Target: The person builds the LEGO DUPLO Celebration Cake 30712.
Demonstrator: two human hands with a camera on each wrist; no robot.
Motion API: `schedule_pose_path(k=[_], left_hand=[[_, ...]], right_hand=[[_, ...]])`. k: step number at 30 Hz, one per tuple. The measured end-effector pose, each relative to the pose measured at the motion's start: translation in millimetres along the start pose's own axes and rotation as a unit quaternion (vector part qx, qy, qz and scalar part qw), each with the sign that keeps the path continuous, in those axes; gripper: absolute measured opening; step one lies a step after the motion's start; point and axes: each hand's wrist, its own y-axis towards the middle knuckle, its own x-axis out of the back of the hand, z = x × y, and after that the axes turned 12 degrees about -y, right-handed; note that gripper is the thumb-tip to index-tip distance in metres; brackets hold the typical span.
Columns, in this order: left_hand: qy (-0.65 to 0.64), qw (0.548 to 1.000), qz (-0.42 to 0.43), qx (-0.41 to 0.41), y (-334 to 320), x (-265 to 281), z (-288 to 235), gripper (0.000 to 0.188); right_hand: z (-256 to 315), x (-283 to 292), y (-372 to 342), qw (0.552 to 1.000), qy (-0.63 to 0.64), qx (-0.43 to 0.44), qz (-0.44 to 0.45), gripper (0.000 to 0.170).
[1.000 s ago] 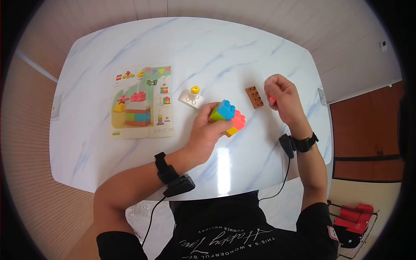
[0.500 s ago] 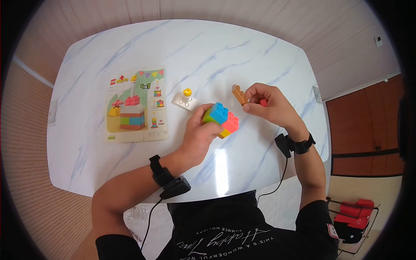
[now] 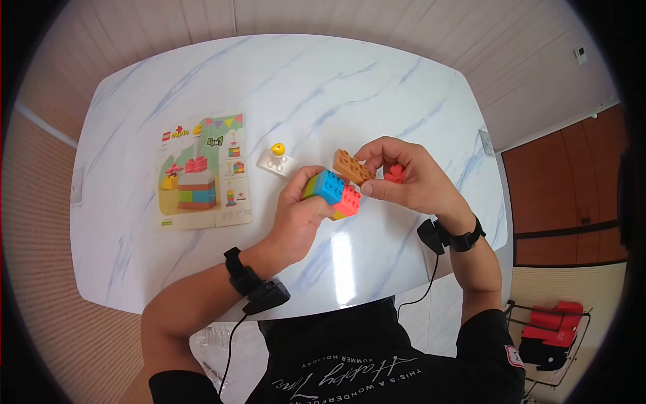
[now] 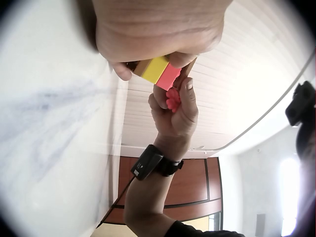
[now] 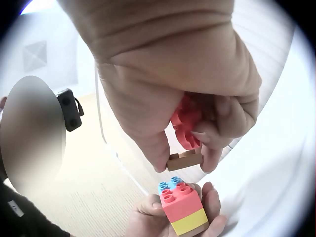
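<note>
My left hand (image 3: 296, 219) grips a stack of toy building bricks (image 3: 328, 186), with blue over lime green at one end and red over yellow at the other. A brown layer shows under the yellow in the right wrist view. Thumb and finger of my right hand (image 3: 417, 182) pinch a thin brown brick (image 3: 351, 166) by its ends, close above the stack's studs. Tucked in the same hand, behind the brown brick, is a red flower-shaped piece (image 5: 185, 129). Its far side is hidden by the curled fingers.
Just beyond my left hand lies a white studded brick (image 3: 267, 165) with a white post topped by a yellow round piece (image 3: 278, 149). The picture booklet (image 3: 202, 214) lies flat at the left of the marbled table (image 3: 377, 74).
My right hand has picked up the brown brick from the table and brought it left to the stack, keeping the red piece in its fingers. The left hand still holds the stack.
</note>
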Motion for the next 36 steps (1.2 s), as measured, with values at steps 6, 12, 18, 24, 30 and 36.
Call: schedule_pose_path(k=[6,12,18,24,30,36], left_hand=[[-0.005,1.0,0.003,-0.003,0,3,1,0.053],[0.024,1.0,0.003,0.012,0,6,1,0.055],[-0.01,1.0,0.002,-0.001,0,1,-1,0.053],[-0.011,1.0,0.008,-0.001,0,1,0,0.053],[0.03,0.999,0.009,0.007,0,4,0,0.054],[-0.005,1.0,-0.009,0.001,-1,-1,-1,0.05]], right_hand=[[9,0,-7,0.998,-0.055,-0.036,0.013,0.034],[4,-9,-11,0.997,-0.076,-0.001,0.006,0.034],[0,-16,-11,0.991,-0.114,0.07,-0.024,0.034],[4,-21,-12,0.984,-0.149,0.089,-0.035,0.035],[5,-24,-13,0.972,-0.2,0.108,-0.054,0.035],[7,-26,-14,0.957,-0.258,0.122,-0.06,0.035]])
